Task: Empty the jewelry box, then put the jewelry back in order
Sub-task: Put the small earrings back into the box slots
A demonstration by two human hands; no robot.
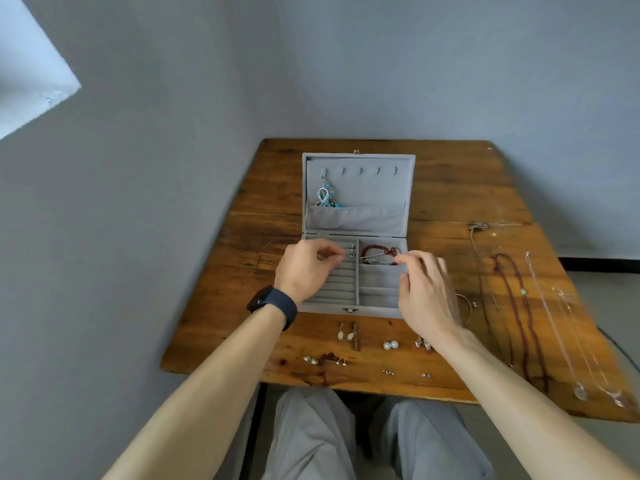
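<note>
Nearest the camera, knees in grey trousers show below the near edge of the wooden desk.

Earrings lie in loose rows along that edge, at 6 o'clock from the jewelry box: small studs, pearl studs and a pair of pale drop earrings.

At 3 o'clock from the box, well apart from it, a dark red bead necklace and a thin chain lie stretched out lengthwise.

The box stands open at desk centre, its lid upright.

The left hand, wearing a dark wristwatch, hovers over the ring rolls at the box's 9 o'clock side. Its fingers are curled with thumb and forefinger together. Whether they hold anything cannot be told. A small silver heart charm sits just beside the fingertips.

The right hand is blurred, with fingers loosely extended and nothing visibly gripped. Its forefinger reaches the compartment at 1 o'clock, which holds a red bead bracelet.

Farthest away, a turquoise dangling piece hangs from the lid's leftmost hook, above the pocket.
</note>
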